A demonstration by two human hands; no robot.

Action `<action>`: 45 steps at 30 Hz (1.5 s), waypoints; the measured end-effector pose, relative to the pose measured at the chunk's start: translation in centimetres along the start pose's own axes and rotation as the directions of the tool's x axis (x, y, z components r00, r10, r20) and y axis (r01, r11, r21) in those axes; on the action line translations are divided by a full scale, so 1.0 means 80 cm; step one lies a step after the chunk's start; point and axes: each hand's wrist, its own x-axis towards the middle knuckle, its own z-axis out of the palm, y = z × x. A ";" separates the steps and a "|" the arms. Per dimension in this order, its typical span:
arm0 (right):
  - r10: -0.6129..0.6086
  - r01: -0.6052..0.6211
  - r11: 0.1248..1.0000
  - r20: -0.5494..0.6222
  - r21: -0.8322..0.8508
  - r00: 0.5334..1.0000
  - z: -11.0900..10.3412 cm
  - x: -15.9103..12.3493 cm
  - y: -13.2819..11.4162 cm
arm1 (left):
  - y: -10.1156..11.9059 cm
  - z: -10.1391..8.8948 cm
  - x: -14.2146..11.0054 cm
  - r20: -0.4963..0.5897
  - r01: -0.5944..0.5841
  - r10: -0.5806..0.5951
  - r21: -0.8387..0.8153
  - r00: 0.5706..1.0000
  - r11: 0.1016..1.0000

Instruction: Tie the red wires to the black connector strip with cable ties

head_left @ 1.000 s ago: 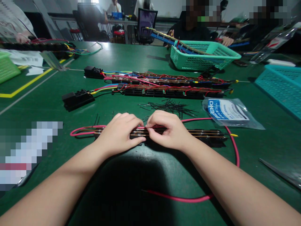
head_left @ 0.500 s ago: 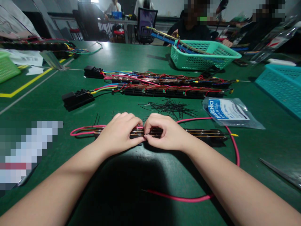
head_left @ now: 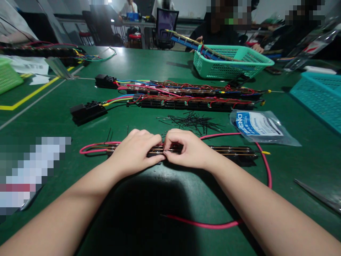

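Observation:
A long black bar assembly (head_left: 234, 153) with copper-coloured rods along its top lies across the table in front of me. My left hand (head_left: 137, 147) curls over its left half, thumb on the near side and fingers on the far side. Close beside it, my right hand (head_left: 186, 147) makes a pinch at the middle of the bar, thumb and forefinger pressed together. Whatever sits between those fingertips is hidden. A thick pink-red cable (head_left: 92, 151) runs along the bar, loops at its left end and curves around on the right. Thin black ties (head_left: 109, 134) stick up behind the bar.
Beyond the bar lie a heap of loose black ties (head_left: 197, 122), a labelled plastic bag (head_left: 262, 128) and two wired bar assemblies (head_left: 191, 103). A green basket (head_left: 229, 69) stands farther back, a blue basket (head_left: 317, 94) at right. Pointed metal tool (head_left: 317, 195) lies near right. People sit beyond.
Both hands stay at the same spot on the bar, with only a very slight shift of the fingers. The bar and cable have not visibly moved.

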 end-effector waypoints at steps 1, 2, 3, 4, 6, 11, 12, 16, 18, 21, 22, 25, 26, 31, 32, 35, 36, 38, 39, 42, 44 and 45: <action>-0.002 0.002 1.000 0.002 0.003 1.000 0.000 0.000 0.000 | 0.000 0.000 0.000 0.002 0.002 -0.002 0.002 1.000 1.000; -0.005 0.005 1.000 0.004 0.006 1.000 0.000 0.000 0.000 | 0.000 0.000 0.000 0.004 0.004 -0.004 0.001 1.000 1.000; -0.009 0.009 1.000 0.006 0.009 1.000 0.000 0.000 0.001 | 0.000 0.000 0.001 0.008 0.006 -0.006 -0.001 1.000 1.000; -0.013 0.013 1.000 0.006 0.012 1.000 0.000 0.000 0.001 | 0.000 0.000 0.001 0.013 0.007 -0.007 -0.005 1.000 1.000; -0.024 0.024 1.000 0.006 0.016 1.000 0.000 0.000 0.001 | 0.000 0.000 0.001 0.019 0.012 -0.012 -0.010 1.000 1.000; -0.044 0.044 0.999 0.007 0.020 0.999 0.000 0.000 0.004 | -0.001 0.001 0.001 0.010 0.034 -0.033 -0.026 0.999 0.999; -0.045 0.045 0.999 0.007 0.021 0.999 0.000 0.000 0.004 | -0.001 0.002 0.001 0.008 0.037 -0.037 -0.032 0.999 0.999; -0.035 0.034 0.999 0.007 0.018 0.999 0.000 -0.001 0.006 | -0.001 0.002 0.000 -0.006 0.050 -0.051 -0.061 0.999 0.997; -0.028 0.028 0.999 0.004 0.021 1.000 0.000 -0.002 0.006 | -0.001 0.002 0.000 -0.016 0.051 -0.052 -0.085 0.998 0.995; -0.015 0.015 0.999 0.002 0.030 1.000 0.000 -0.002 0.006 | -0.001 0.002 0.001 -0.029 0.051 -0.055 -0.141 0.998 0.989; -0.007 0.007 1.000 0.001 0.030 1.000 0.000 -0.001 0.006 | -0.001 0.002 0.001 -0.031 0.054 -0.059 -0.157 0.998 0.986; 0.021 -0.021 0.999 -0.002 0.034 1.000 -0.001 -0.001 0.005 | 0.001 0.000 0.001 -0.040 0.067 -0.075 -0.175 0.996 0.982; 0.031 -0.031 0.999 -0.002 0.035 1.000 -0.001 -0.001 0.005 | 0.002 -0.001 0.001 -0.046 0.070 -0.079 -0.175 0.996 0.982; 0.080 -0.080 0.996 0.001 0.048 0.997 -0.001 0.000 0.004 | 0.004 -0.001 0.001 -0.074 0.086 -0.100 -0.177 0.992 0.981; 0.096 -0.096 0.994 0.003 0.058 0.995 -0.001 -0.001 0.004 | 0.004 -0.001 0.001 -0.078 0.091 -0.107 -0.181 0.991 0.979; 0.145 -0.146 0.985 0.013 0.090 0.989 -0.001 0.000 0.003 | 0.004 0.000 0.000 -0.088 0.101 -0.120 -0.197 0.989 0.975; 0.160 -0.161 0.982 0.014 0.099 0.987 -0.002 0.000 0.003 | 0.004 0.000 0.000 -0.088 0.102 -0.122 -0.201 0.989 0.974; 0.194 -0.193 0.973 0.003 0.126 0.981 -0.002 0.001 0.002 | 0.004 0.001 0.000 -0.086 0.104 -0.123 -0.200 0.989 0.974; 0.214 -0.211 0.966 -0.005 0.146 0.977 -0.002 0.001 0.002 | 0.004 0.001 0.000 -0.085 0.106 -0.125 -0.197 0.989 0.975; 0.283 -0.271 0.938 -0.024 0.215 0.959 -0.003 0.003 0.000 | 0.004 0.002 0.000 -0.082 0.110 -0.128 -0.193 0.988 0.975; 0.318 -0.301 0.921 -0.031 0.246 0.948 -0.003 0.004 0.000 | 0.004 0.002 -0.001 -0.084 0.114 -0.133 -0.196 0.988 0.974; 0.330 -0.311 0.914 -0.033 0.259 0.943 -0.003 0.005 0.000 | 0.003 0.003 -0.001 -0.086 0.116 -0.135 -0.196 0.987 0.974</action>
